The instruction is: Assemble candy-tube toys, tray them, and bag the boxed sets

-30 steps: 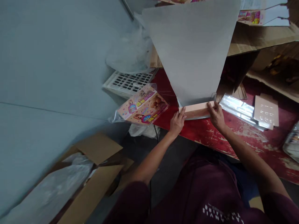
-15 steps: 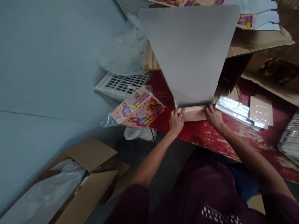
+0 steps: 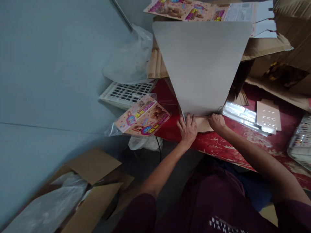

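A large pale grey card panel (image 3: 202,64) stands up and flares wider toward its top. At its base lies a pink-tan card strip (image 3: 203,124) near the front edge of the red table. My left hand (image 3: 189,130) rests on the strip's left end, fingers spread over the fold. On the right end, my right hand (image 3: 216,122) is closed, its fingers curled at the panel's lower right corner; what they pinch is too small to make out. Just right of it are clear plastic pieces (image 3: 243,115) and a tan card with punched slots (image 3: 268,116).
A printed pink package (image 3: 145,117) in plastic lies at the table's left, by a white slotted tray (image 3: 126,94). Printed sheets (image 3: 189,10) lie behind the panel. A white basket (image 3: 301,142) is at the right edge, an open carton (image 3: 94,165) lower left.
The view has shifted, so the panel appears lower. My left hand has moved further over the strip with its fingers spread. My right hand has curled more tightly at the corner.
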Tool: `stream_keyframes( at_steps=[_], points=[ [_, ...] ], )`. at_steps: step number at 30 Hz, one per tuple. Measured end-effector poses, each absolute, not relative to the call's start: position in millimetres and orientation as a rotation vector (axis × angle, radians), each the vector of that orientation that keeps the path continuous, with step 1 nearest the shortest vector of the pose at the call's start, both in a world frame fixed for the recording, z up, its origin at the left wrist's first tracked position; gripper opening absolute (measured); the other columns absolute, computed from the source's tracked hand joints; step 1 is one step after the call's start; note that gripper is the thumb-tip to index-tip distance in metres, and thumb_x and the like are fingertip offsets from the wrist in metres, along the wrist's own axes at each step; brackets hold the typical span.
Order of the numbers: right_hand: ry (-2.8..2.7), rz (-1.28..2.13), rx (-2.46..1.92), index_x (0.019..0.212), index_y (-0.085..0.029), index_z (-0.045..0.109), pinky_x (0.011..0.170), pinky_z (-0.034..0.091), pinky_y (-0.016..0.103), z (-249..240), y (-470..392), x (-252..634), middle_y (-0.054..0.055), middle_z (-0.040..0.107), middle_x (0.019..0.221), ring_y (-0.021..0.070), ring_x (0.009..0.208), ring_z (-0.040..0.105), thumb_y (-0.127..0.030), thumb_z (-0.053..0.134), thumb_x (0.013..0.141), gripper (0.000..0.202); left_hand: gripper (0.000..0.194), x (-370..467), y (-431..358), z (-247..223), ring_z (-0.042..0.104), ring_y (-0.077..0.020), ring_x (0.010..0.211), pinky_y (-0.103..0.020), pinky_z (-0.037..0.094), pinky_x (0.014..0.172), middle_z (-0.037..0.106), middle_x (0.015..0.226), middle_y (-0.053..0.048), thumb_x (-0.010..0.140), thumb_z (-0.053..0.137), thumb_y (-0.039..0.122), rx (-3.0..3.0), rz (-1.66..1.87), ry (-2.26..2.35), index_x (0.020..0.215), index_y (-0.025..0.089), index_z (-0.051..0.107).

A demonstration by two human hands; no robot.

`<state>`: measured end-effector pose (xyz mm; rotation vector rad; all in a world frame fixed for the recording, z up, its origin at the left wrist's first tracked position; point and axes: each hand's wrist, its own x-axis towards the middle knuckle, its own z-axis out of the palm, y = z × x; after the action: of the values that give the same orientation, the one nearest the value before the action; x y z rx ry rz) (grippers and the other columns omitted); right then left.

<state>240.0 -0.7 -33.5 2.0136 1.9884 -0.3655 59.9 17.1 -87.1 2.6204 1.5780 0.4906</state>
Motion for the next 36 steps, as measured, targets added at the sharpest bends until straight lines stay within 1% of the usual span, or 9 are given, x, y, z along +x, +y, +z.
stream_keyframes(
  at_steps=[3,7,9,14,19,24,27,31,36],
  points=[
    [2.017,-0.312,2.055,0.13,-0.005,0.064,0.084,0.052,0.034,-38,-6,244,0.027,0.069,0.116,0.0269,0.105,0.069,-0.009,0.032,0.101,0.042,0.056,72,1,-89,0.019,-0.0408,0.157,-0.069,0.016,0.123,0.036,0.166,-0.013,0.102,0.045,0.032,2.669,0.643,1.427,0.157,0.021,0.043],
    [2.074,-0.272,2.082,0.127,-0.006,0.066,0.086,0.052,0.038,-47,-12,246,0.027,0.065,0.12,0.03,0.111,0.064,-0.008,0.03,0.101,0.044,0.048,92,12,-107,0.051,-0.0344,0.136,-0.055,0.035,0.119,0.059,0.145,-0.018,0.102,0.04,0.025,2.675,0.476,1.28,0.145,0.012,0.057],
    [2.112,-0.244,2.104,0.13,-0.008,0.065,0.088,0.051,0.041,-52,-19,244,0.027,0.06,0.129,0.0325,0.121,0.057,-0.011,0.03,0.102,0.044,0.044,98,25,-118,0.056,-0.0349,0.126,-0.053,0.04,0.113,0.064,0.137,-0.018,0.101,0.042,0.024,2.685,0.369,1.272,0.137,0.011,0.063],
    [2.228,-0.261,2.138,0.151,-0.011,0.048,0.108,0.041,0.048,-75,-47,232,0.023,0.048,0.15,0.0337,0.135,0.043,-0.017,0.031,0.105,0.05,0.043,93,32,-137,0.057,-0.0338,0.123,-0.052,0.042,0.11,0.066,0.131,-0.019,0.104,0.041,0.031,2.701,0.373,1.271,0.134,0.013,0.064],
    [2.237,-0.39,2.245,0.153,-0.005,0.044,0.114,0.037,0.05,-109,-62,218,0.025,0.04,0.157,0.0368,0.144,0.035,-0.017,0.038,0.101,0.054,0.048,64,1,-156,0.045,-0.0346,0.143,-0.055,0.03,0.121,0.054,0.15,-0.019,0.105,0.038,0.035,2.727,0.345,1.241,0.141,0.013,0.06],
    [2.347,-0.502,2.3,0.151,-0.005,0.048,0.118,0.036,0.049,-122,-52,207,0.025,0.042,0.156,0.0352,0.144,0.038,-0.022,0.047,0.1,0.053,0.069,36,-5,-162,0.023,-0.0364,0.157,-0.063,0.01,0.127,0.031,0.166,-0.021,0.102,0.044,0.045,2.837,0.153,1.092,0.159,0.008,0.035],
    [2.489,-0.541,2.295,0.151,-0.008,0.047,0.116,0.04,0.044,-124,-62,198,0.024,0.047,0.153,0.0296,0.14,0.043,-0.021,0.047,0.101,0.052,0.067,23,6,-163,0.022,-0.0349,0.158,-0.063,0.008,0.127,0.029,0.167,-0.021,0.103,0.04,0.043,2.814,0.112,1.192,0.16,0.009,0.034],
    [2.525,-0.55,2.509,0.142,-0.015,0.057,0.109,0.048,0.04,-139,-115,196,0.017,0.064,0.132,0.0246,0.122,0.058,-0.022,0.046,0.102,0.043,0.067,11,6,-160,0.025,-0.0362,0.157,-0.063,0.012,0.127,0.033,0.165,-0.023,0.102,0.04,0.044,2.751,0.185,1.272,0.158,0.007,0.037],
    [2.016,-0.466,3.148,0.133,-0.017,0.059,0.092,0.059,0.048,-152,-211,236,0.018,0.069,0.114,0.0281,0.105,0.068,-0.021,0.029,0.104,0.042,0.055,68,-10,-126,0.04,-0.0317,0.15,-0.051,0.03,0.124,0.051,0.152,-0.025,0.101,0.044,0.039,2.693,0.675,1.003,0.146,0.007,0.052]
  ],
)
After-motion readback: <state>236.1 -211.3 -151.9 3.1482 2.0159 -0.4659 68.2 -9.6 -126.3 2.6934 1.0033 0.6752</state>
